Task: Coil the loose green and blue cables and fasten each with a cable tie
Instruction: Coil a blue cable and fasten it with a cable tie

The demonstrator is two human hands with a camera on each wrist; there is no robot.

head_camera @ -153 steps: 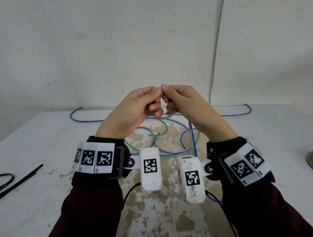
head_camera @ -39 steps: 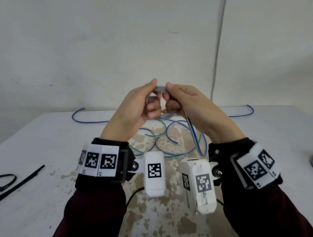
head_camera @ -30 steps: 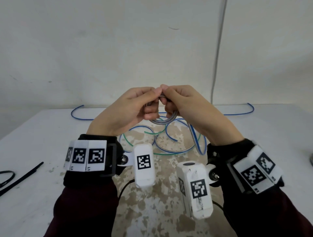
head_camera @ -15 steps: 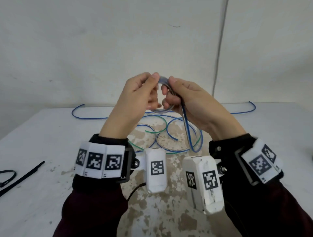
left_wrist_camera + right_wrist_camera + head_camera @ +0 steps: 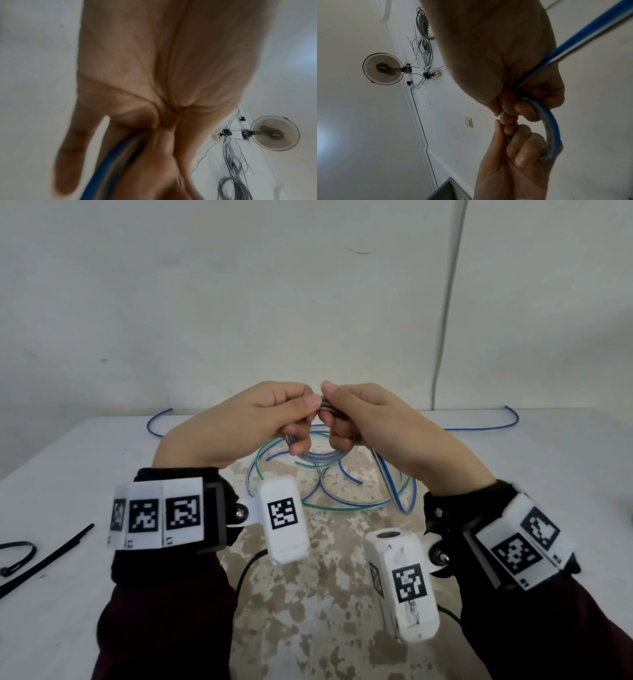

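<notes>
step: winding blue cable (image 5: pixel 320 457) | left hand (image 5: pixel 239 426) pinches coil so turns stay stacked | right hand (image 5: pixel 373 422) fingers curled, feeding slack | rest trails to table centre (image 5: pixel 513 474) | ties (image 5: pixel 44 556) wait at left edge

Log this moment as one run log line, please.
stage: coiling blue cable | left hand: grips coil | right hand: grips coil | green cable: loose on table | cable ties: unused, table left
</notes>
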